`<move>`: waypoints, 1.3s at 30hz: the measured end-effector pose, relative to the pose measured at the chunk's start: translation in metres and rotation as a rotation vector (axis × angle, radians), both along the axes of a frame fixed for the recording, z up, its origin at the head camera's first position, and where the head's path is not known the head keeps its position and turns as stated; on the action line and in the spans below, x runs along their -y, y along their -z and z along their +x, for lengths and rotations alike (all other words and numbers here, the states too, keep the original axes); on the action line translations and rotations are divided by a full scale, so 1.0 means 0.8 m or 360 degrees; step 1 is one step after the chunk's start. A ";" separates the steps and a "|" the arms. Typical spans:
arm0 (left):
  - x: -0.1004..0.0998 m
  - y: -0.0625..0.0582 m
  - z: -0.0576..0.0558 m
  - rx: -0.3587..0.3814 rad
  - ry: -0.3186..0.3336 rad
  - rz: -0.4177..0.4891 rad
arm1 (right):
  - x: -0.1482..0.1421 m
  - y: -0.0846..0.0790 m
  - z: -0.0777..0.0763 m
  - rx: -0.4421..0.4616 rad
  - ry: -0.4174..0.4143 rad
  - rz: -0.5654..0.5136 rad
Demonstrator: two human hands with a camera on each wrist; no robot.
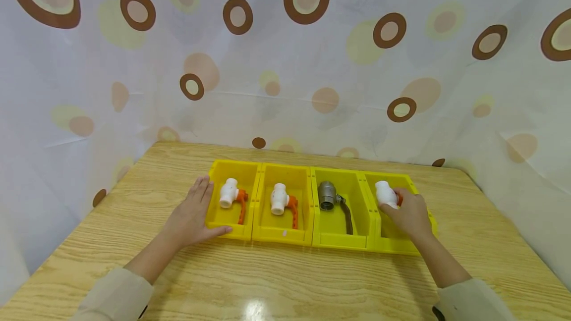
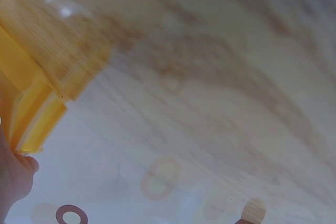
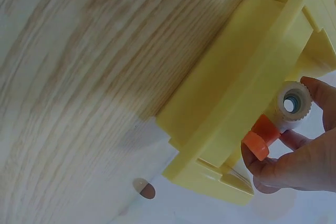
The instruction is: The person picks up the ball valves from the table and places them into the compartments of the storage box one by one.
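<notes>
My right hand (image 1: 412, 217) pinches a white plastic ball valve (image 1: 385, 194) with an orange handle (image 3: 256, 144), over the rightmost yellow bin (image 1: 394, 246). The right wrist view shows thumb and fingers about the valve's body and handle. My left hand (image 1: 189, 219) lies with straight fingers along the outer side of the leftmost yellow bin (image 1: 232, 232), its thumb reaching over the front edge. That bin has a white valve (image 1: 229, 193) with an orange handle in it. A similar white valve (image 1: 279, 199) lies in the second bin, and a metal ball valve (image 1: 327, 196) with a dark lever in the third.
The yellow bins stand side by side in a row on a wood-grain table (image 1: 285, 281). Behind the table hangs a pale sheet (image 1: 250, 63) printed with brown and yellow circles, which also comes down along both sides.
</notes>
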State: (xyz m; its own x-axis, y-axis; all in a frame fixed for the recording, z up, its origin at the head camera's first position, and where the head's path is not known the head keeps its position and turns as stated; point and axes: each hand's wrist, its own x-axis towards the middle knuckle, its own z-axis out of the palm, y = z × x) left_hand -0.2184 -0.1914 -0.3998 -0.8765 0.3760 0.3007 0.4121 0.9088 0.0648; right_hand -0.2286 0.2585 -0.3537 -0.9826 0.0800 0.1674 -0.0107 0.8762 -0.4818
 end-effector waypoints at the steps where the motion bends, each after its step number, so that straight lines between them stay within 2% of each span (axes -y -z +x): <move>1: 0.000 0.000 0.000 -0.0001 0.0000 0.0000 | 0.000 0.001 -0.001 0.0006 -0.0001 0.0009; 18: 0.000 -0.001 0.001 -0.0002 0.0007 0.0022 | -0.001 0.012 -0.004 -0.0013 -0.0012 0.0081; 28: 0.000 -0.001 0.001 0.0012 0.0003 0.0027 | -0.004 0.022 -0.014 0.0021 -0.0005 0.0122; 39: 0.000 -0.001 0.002 0.0014 0.0005 0.0028 | -0.008 0.034 -0.021 -0.0008 -0.0061 0.0146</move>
State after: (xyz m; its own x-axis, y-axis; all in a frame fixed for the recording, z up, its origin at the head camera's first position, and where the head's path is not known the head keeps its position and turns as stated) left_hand -0.2170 -0.1911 -0.3987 -0.8779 0.3736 0.2996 0.4144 0.9062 0.0841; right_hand -0.2452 0.2647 -0.3813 -0.9839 0.0263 0.1770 -0.0474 0.9155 -0.3996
